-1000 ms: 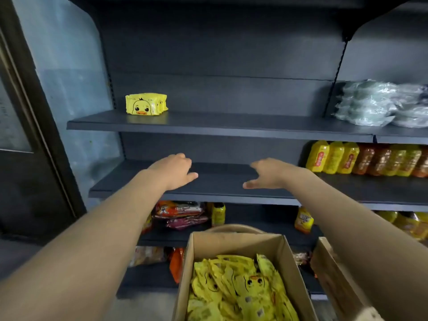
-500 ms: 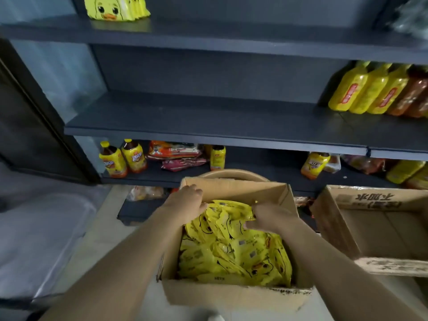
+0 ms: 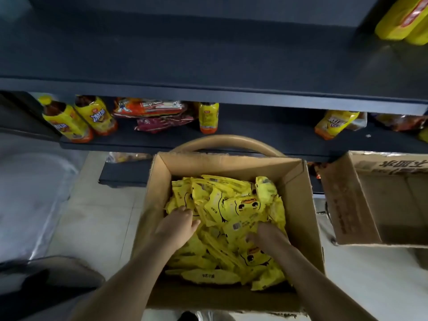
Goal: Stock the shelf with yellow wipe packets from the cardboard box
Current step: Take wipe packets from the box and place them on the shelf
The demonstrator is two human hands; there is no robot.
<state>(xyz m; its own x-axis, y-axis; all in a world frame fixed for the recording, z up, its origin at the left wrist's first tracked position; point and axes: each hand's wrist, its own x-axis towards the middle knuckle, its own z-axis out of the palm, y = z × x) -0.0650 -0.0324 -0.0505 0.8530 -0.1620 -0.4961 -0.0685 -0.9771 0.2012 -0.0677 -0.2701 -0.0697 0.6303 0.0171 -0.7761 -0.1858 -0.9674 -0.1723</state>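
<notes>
**Digging in the cardboard box (image 3: 231, 166)**

Both hands are down inside the box, on the big pile of yellow wipe packets (image 3: 240, 207). The left hand (image 3: 177, 228) lies on the left side of the pile, with its fingers bent down into the packets. The right hand (image 3: 269, 237) lies on the right side, and its fingertips are hidden under a packet. It is not clear if either hand has hold of one. The dark shelf (image 3: 208, 93) is on the far side of the box.
</notes>
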